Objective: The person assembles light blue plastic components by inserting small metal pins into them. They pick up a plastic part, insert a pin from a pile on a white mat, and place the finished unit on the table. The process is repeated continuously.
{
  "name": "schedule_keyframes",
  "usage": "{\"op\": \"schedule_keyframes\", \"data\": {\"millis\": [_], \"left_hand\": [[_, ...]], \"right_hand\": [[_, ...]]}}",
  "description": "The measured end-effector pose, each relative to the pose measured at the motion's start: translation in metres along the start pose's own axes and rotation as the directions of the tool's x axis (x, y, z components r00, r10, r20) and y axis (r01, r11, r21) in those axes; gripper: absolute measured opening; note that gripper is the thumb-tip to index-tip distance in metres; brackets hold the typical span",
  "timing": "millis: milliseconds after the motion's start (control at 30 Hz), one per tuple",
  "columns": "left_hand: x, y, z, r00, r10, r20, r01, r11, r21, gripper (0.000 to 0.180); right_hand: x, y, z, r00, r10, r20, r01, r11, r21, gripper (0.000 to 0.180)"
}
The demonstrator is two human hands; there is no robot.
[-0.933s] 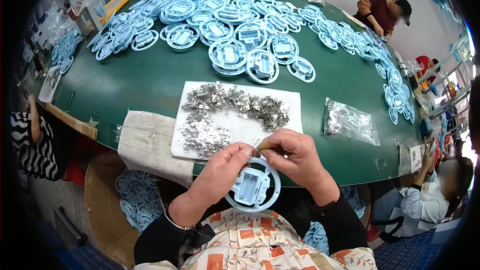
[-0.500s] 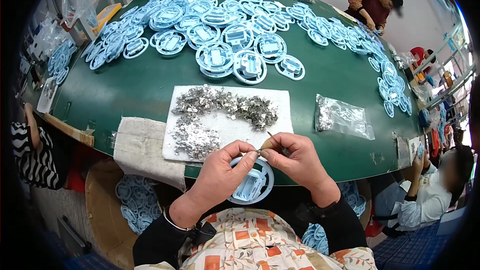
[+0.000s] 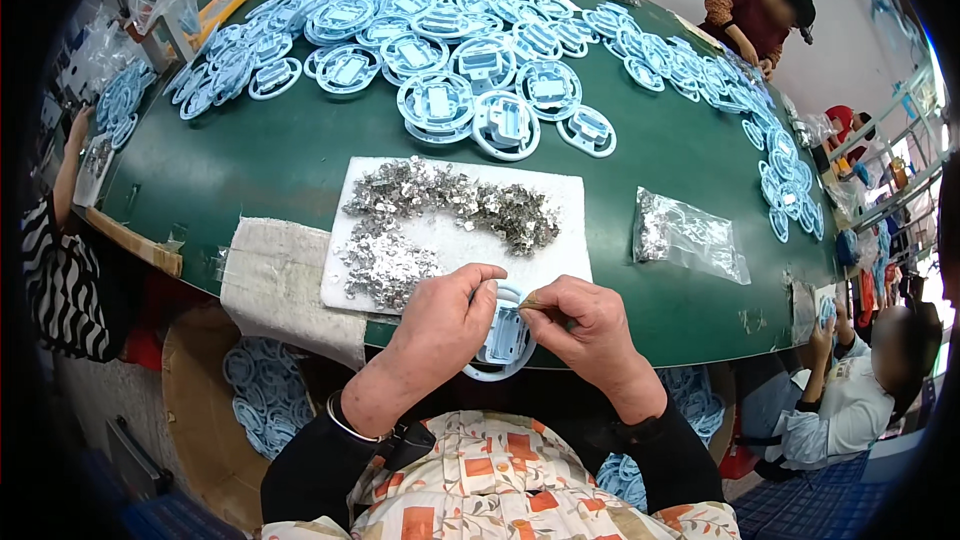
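Note:
A light-blue plastic ring part [image 3: 504, 336], with a boxy housing across its middle, stands tilted at the near table edge. My left hand [image 3: 432, 332] is closed around its left rim; the thumb and index finger lie near the top of the ring, and the other fingers are hidden. At the upper right of the ring, my right hand [image 3: 592, 332] pinches a small tan-handled tool [image 3: 527, 305], mostly covered by the fingers. Small silvery metal clips [image 3: 390, 265] lie heaped on a white foam board [image 3: 455, 285] just beyond my hands.
Many blue ring parts [image 3: 440, 100] cover the far table. A clear bag [image 3: 690, 237] of metal pieces lies right of the board, a grey cloth [image 3: 285, 275] left. Cardboard boxes [image 3: 205, 420] of blue parts stand below the edge. Several people work around the table.
My fingertips have parted from their meeting point above the ring. The ring part has risen a little between my hands, and the tool in my right hand is now more hidden.

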State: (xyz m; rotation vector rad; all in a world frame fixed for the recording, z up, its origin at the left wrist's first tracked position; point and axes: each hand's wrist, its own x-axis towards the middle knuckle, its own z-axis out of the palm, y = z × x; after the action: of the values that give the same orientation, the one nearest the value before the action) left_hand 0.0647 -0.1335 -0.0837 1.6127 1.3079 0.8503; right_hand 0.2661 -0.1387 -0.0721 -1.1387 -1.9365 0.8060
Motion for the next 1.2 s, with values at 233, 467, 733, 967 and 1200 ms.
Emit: {"op": "schedule_keyframes", "data": {"millis": [233, 467, 733, 967, 1200], "left_hand": [[0.005, -0.005, -0.002, 1.0, -0.007, 0.008, 0.007, 1.0, 0.029, 0.03], [0.008, -0.008, -0.003, 0.997, -0.065, 0.036, 0.064, 0.998, 0.01, 0.03], [0.007, -0.002, -0.005, 0.998, -0.058, 0.024, 0.059, 0.998, -0.033, 0.028], [0.008, -0.005, -0.006, 0.993, -0.095, 0.071, 0.1, 0.993, -0.065, 0.025], [0.008, -0.002, -0.01, 0.986, -0.134, 0.101, 0.14, 0.989, -0.05, 0.022]], "right_hand": [[0.007, -0.002, 0.003, 0.992, -0.125, 0.023, 0.127, 0.973, -0.194, 0.012], [0.01, -0.002, 0.003, 0.991, -0.123, 0.058, 0.133, 0.964, -0.232, 0.011], [0.01, -0.013, 0.005, 0.971, -0.21, 0.111, 0.238, 0.873, -0.426, 0.02], [-0.009, -0.014, 0.006, 0.981, -0.135, 0.141, 0.184, 0.878, -0.441, 0.034], [-0.008, -0.015, 0.001, 0.988, -0.123, 0.096, 0.152, 0.898, -0.413, 0.036]]}}
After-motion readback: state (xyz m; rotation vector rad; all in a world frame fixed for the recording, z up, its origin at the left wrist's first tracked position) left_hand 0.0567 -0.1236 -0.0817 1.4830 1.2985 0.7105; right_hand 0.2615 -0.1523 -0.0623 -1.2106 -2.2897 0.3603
